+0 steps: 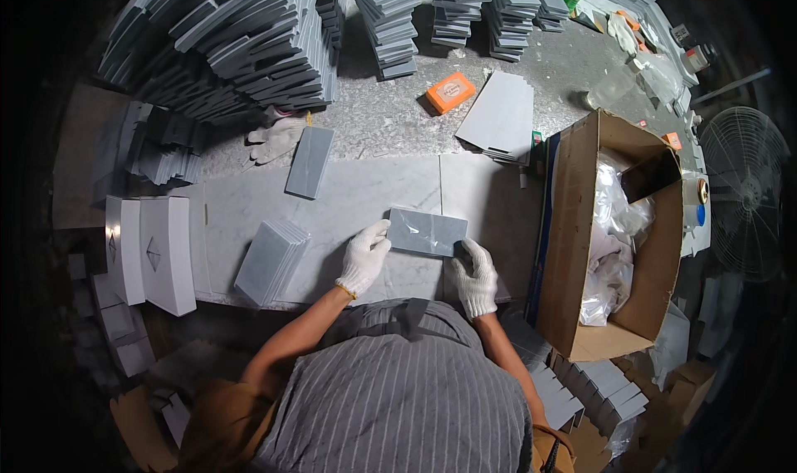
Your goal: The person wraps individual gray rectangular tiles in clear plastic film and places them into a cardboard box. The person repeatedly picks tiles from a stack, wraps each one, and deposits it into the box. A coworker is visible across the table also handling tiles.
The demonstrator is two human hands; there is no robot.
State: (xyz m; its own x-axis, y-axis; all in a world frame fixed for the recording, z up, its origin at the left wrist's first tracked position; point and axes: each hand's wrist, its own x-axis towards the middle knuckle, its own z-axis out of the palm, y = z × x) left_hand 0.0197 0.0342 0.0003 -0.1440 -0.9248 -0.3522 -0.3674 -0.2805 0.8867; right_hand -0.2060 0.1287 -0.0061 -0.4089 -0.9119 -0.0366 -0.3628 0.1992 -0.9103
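Observation:
A grey rectangular tile with a glossy, light-reflecting face lies crosswise before me, low over the pale marble slab; whether it rests on the slab I cannot tell. My left hand, in a white knit glove, grips its left end. At the lower right corner, my gloved right hand pinches the other end. Left of my hands leans a small stack of similar tiles. Farther back, one loose grey tile lies at an angle on the marble slab.
An open cardboard box holding crumpled plastic stands at right. Tall tile stacks fill the back left. Beyond the slab are an orange box, pale flat pieces and a white glove. White boxes stand left; a fan, far right.

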